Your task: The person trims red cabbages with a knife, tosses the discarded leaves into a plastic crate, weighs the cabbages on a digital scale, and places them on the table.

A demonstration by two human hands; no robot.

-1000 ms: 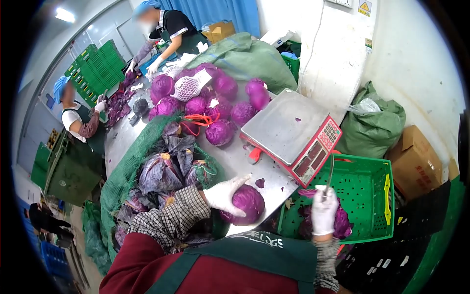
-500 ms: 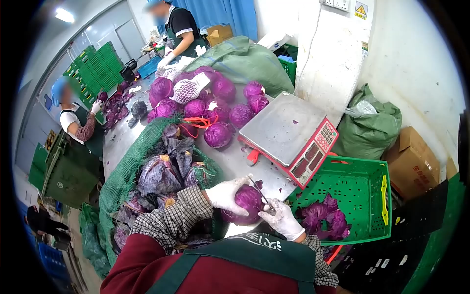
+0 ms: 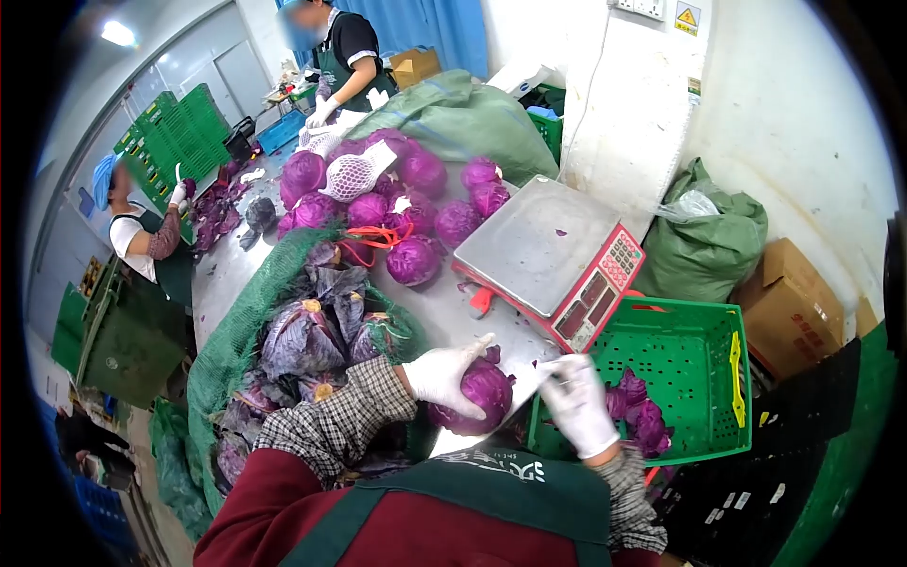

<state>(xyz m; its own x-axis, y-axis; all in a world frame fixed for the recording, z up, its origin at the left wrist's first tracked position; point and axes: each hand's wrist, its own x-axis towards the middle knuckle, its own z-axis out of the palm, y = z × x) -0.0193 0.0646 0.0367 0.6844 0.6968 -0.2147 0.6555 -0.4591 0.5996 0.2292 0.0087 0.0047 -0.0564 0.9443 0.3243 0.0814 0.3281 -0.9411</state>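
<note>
My left hand point(image 3: 448, 378), in a white glove, is wrapped round the side of a purple cabbage point(image 3: 480, 397) at the table's near edge. A torn leaf stands up at the top of that cabbage. Just to its right is my right hand point(image 3: 578, 404), gloved and closed on a thin blade point(image 3: 548, 366), slightly blurred and apart from the cabbage. Beyond and beneath my right hand lies a green crate point(image 3: 690, 378), with loose purple leaves point(image 3: 642, 416) inside.
A red-framed scale point(image 3: 543, 248) stands beyond the crate. More cabbages point(image 3: 413, 260) lie at the table's middle, beside an open green net sack point(image 3: 248, 326) of untrimmed ones. Two co-workers point(image 3: 142, 231) stand across the table. A green bag point(image 3: 709, 241) and carton point(image 3: 792, 293) are at right.
My right hand came from over the crate to the cabbage with the blade, then drew back slightly to the right. My left hand kept hold of the cabbage.
</note>
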